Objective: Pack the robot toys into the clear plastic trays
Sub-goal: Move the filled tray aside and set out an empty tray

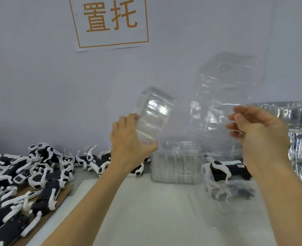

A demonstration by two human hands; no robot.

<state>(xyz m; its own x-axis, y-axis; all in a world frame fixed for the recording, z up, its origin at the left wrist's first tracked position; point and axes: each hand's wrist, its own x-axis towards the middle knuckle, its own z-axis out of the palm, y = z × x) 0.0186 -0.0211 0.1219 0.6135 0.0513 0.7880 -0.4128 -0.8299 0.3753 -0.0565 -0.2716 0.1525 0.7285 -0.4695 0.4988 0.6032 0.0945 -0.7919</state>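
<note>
My left hand grips a small clear plastic tray, held up and tilted in front of the wall. My right hand pinches the edge of a larger clear plastic tray that stands upright in the air. Several black-and-white robot toys lie heaped on the table at the left. Behind my left wrist lies another robot toy. One robot toy sits at the right, under my right hand, seemingly inside clear plastic.
A stack of clear trays stands on the white table between my hands. More clear trays pile up at the far right. Brown cardboard lies under the toy heap. A sign hangs on the wall.
</note>
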